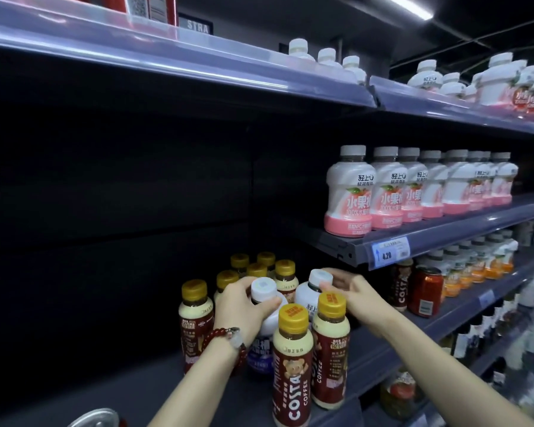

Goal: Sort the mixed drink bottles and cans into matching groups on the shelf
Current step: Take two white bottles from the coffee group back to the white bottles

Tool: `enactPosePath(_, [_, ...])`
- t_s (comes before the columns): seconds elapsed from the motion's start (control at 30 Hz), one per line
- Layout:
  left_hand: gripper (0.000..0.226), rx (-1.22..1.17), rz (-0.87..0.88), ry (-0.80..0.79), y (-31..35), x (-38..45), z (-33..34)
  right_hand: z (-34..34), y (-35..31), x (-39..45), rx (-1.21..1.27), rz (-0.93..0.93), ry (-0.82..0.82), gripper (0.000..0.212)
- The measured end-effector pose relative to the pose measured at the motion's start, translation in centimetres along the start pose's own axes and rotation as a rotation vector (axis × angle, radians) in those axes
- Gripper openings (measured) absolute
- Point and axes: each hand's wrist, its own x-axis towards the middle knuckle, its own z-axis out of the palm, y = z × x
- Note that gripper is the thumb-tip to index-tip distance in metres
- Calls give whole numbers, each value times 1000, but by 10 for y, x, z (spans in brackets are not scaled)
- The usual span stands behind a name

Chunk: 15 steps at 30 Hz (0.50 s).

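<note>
The left hand grips a white-capped bottle, fingers closed around it. The right hand pinches another white bottle's cap among Costa coffee bottles on the shelf.

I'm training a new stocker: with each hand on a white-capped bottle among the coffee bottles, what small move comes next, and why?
Probably lift both out: left hand grips the blue-labelled white-capped bottle, right hand the white-capped white bottle; gold-capped Costa coffee bottles surround them.
</note>
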Motion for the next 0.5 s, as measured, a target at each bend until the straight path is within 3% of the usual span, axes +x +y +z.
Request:
enactPosePath(0.2, [32, -18, 53, 78, 16, -6, -17, -9, 8, -15, 120, -47, 183, 25])
enactPosePath(0.37, [26, -18, 94, 133, 29, -16, -34, -26, -1, -44, 15, -108, 283, 14])
enactPosePath(0.5, [24, -43, 112, 156, 40, -27, -48, -33, -18, -77, -75, -145, 321, 21])
